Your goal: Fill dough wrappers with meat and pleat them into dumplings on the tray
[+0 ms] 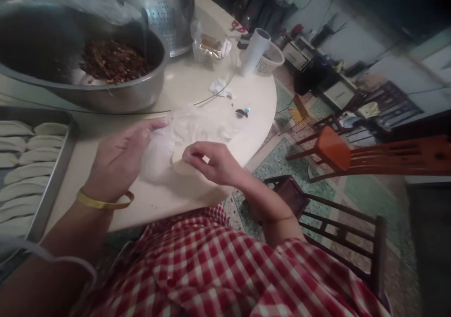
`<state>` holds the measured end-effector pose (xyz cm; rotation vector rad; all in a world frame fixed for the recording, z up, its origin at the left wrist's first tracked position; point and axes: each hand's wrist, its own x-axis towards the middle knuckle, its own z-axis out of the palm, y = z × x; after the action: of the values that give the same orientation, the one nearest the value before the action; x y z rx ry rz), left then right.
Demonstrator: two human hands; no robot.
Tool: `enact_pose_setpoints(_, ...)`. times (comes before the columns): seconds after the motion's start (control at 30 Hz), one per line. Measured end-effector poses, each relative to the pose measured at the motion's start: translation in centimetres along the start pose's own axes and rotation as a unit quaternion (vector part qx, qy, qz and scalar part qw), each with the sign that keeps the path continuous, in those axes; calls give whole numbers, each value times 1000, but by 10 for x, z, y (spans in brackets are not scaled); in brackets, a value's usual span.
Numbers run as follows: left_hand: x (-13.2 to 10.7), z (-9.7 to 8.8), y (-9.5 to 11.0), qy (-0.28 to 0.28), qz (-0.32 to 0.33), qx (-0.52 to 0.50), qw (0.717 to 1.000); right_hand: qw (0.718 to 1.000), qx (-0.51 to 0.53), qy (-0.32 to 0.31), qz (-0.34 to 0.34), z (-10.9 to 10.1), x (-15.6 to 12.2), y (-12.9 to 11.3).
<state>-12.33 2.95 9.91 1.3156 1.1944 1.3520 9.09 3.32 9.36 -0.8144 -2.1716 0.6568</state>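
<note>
My left hand [121, 157], with a yellow band at the wrist, is closed around a whitish, translucent plastic bag [155, 159] above the table's near edge. Just right of the bag, my right hand [211, 162] pinches the edge of a pale, round dough wrapper [181, 163]. The wrapper's left side meets the bag, and whether it is partly inside cannot be made out. To the left, a metal tray [58, 181] bears rows of folded dumplings [30, 171]. Behind my left hand stands a large steel bowl [116, 94] with dark chopped filling [112, 61] inside.
White flour [204, 127] is spread on the table [259, 105] beyond my hands. Crumpled tissue [218, 87], a foil-wrapped block [211, 47], a paper roll [256, 51] and a basket [273, 61] stand farther back. A steel colander [162, 14] leans behind the bowl. Wooden chairs [333, 150] are at right.
</note>
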Motion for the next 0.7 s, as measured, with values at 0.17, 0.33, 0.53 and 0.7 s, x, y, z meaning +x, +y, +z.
enact_pose_setpoints(0.17,9,3,15,133,243,72,958,996,69,-52,-2,-43,43,-43)
enact_pose_setpoints(0.33,6,12,32,-15,-127,-320,939,991,111,-77,24,-40,90,-47)
enact_pose_setpoints(0.53,-1,7,29,-19,-205,-456,866,993,15,-42,108,-19,125,-15)
enact_pose_setpoints(0.7,11,-1,30,30,-214,-484,848,994,-6,43,102,-33,147,12)
